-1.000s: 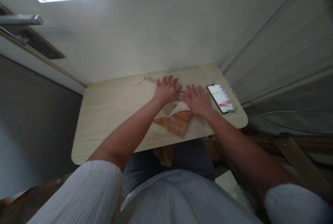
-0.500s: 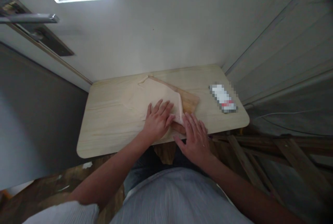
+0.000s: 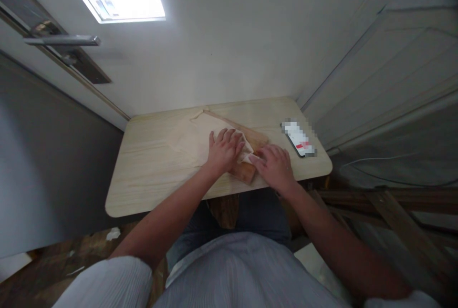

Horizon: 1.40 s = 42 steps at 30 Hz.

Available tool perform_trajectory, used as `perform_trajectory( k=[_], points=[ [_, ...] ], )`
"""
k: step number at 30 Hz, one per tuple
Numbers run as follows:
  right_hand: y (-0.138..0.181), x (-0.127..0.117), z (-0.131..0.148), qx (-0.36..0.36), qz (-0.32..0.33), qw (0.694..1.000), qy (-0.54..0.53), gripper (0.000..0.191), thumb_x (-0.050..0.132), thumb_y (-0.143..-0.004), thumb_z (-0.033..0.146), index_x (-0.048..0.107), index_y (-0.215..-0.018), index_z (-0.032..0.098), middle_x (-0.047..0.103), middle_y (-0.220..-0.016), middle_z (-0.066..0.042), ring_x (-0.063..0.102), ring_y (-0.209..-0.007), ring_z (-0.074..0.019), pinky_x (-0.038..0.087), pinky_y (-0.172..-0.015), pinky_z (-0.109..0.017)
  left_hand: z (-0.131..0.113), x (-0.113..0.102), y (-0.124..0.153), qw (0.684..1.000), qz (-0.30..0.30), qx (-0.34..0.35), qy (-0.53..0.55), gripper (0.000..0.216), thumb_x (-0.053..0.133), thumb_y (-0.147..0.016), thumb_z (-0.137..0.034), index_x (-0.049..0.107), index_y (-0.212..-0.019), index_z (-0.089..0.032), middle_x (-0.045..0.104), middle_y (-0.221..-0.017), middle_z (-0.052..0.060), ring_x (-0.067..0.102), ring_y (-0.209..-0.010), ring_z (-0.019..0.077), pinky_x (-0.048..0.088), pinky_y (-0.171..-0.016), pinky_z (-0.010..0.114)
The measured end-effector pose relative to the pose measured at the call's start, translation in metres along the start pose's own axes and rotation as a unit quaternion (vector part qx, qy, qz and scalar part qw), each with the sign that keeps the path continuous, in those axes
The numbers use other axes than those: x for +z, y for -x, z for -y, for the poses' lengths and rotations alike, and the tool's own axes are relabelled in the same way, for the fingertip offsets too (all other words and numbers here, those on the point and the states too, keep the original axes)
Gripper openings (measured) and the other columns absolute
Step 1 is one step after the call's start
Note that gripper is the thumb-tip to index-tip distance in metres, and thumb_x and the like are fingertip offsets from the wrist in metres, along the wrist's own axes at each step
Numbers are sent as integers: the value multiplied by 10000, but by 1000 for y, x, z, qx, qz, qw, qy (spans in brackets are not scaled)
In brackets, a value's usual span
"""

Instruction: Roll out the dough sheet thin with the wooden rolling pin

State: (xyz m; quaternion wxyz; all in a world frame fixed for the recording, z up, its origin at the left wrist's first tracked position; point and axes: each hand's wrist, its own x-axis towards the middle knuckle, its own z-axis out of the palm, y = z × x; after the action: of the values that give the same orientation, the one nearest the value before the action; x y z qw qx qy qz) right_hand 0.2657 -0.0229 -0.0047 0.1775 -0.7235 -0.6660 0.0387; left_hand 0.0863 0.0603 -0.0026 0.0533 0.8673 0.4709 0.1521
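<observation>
A thin, cream-coloured, cloth-like sheet lies over a wooden board on the pale table. The board shows bare at its far right edge and at its near corner. My left hand lies on the right part of the sheet with its palm down and its fingers stretched out. My right hand is at the sheet's right corner, with its thumb and fingers closed on the pulled-up edge. Whether the sheet is fabric or another soft material, I cannot tell.
On the right of the table lies a phone, partly blurred out. Behind the table stands a white door with a metal handle and a bright window pane. Wooden beams and a cable are at the lower right.
My right hand has closed on the sheet's right corner and lifted it, baring more of the board's near corner. My left hand has shifted slightly right and away from me. The camera view has tilted up.
</observation>
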Motion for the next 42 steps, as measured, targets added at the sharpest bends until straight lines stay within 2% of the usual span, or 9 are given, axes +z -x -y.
perform_trajectory(
  k=[5, 11, 15, 19, 24, 29, 33, 37, 42],
  points=[
    [-30, -18, 12, 81, 116, 989, 48, 487, 516, -927, 650, 722, -964, 210, 716, -1106, -129, 599, -1123, -323, 446, -922, -430, 8, -2, 14, 998, 12, 45, 50, 395, 377, -1054, -478, 655, -1277, -307, 595, -1454, 51, 456, -1390, 269, 231, -1198, 562],
    [-60, -29, 13, 75, 252, 964, 41, 421, 548, -904, 581, 771, -963, 228, 755, -1000, -104, 673, -920, -261, 453, -760, -329, 7, -13, 26, 992, 47, 83, 88, 331, 522, -997, -494, 678, -1218, -303, 659, -1332, 54, 489, -1344, 282, 137, -1204, 624],
    [-71, -28, 3, 64, 248, 966, 24, 340, 579, -903, 490, 781, -939, 219, 760, -960, -86, 659, -833, -218, 395, -652, -282, -2, -11, 25, 990, 48, 105, 86, 316, 603, -959, -433, 678, -1233, -294, 690, -1263, 59, 519, -1299, 291, 57, -1210, 656],
    [-75, -27, -7, 29, 288, 957, -12, 371, 587, -914, 508, 777, -842, 197, 742, -847, -66, 614, -726, -179, 351, -598, -268, -8, -4, 22, 990, 52, 102, 88, 290, 595, -970, -401, 688, -1219, -284, 708, -1200, 50, 560, -1223, 279, 166, -1202, 606],
    [-84, -28, -13, 54, 294, 952, -61, 226, 647, -881, 305, 755, -747, 158, 713, -741, -56, 594, -654, -157, 369, -589, -254, -7, -1, 20, 990, 47, 96, 94, 273, 604, -970, -418, 703, -1190, -290, 710, -1171, 38, 568, -1178, 264, 253, -1157, 532],
    [-88, -29, -14, 64, 300, 947, -95, 215, 631, -899, 291, 749, -784, 153, 723, -738, -43, 603, -626, -137, 411, -592, -230, -8, -2, 18, 990, 47, 97, 89, 284, 580, -981, -446, 712, -1181, -294, 707, -1154, 35, 570, -1138, 259, 303, -1097, 487],
    [-86, -32, -12, 42, 318, 941, -106, 110, 694, -816, 237, 770, -806, 158, 723, -740, -22, 608, -656, -139, 414, -597, -221, -9, -2, 17, 991, 47, 92, 89, 290, 554, -993, -452, 712, -1188, -306, 705, -1139, 36, 567, -1135, 262, 321, -1061, 476],
    [-91, -31, -15, 56, 278, 954, -102, 161, 666, -766, 99, 783, -862, 154, 751, -803, -47, 645, -732, -150, 442, -654, -214, -8, -2, 17, 990, 46, 89, 98, 292, 561, -988, -460, 713, -1177, -299, 705, -1144, 36, 566, -1133, 261, 323, -1053, 469],
    [-98, -22, -24, 84, 238, 962, -106, 199, 637, -813, 98, 767, -956, 145, 756, -835, -63, 655, -720, -143, 455, -656, -211, -7, -3, 22, 989, 43, 94, 106, 283, 583, -977, -439, 698, -1190, -292, 708, -1159, 34, 570, -1126, 255, 322, -1062, 464]
  ],
)
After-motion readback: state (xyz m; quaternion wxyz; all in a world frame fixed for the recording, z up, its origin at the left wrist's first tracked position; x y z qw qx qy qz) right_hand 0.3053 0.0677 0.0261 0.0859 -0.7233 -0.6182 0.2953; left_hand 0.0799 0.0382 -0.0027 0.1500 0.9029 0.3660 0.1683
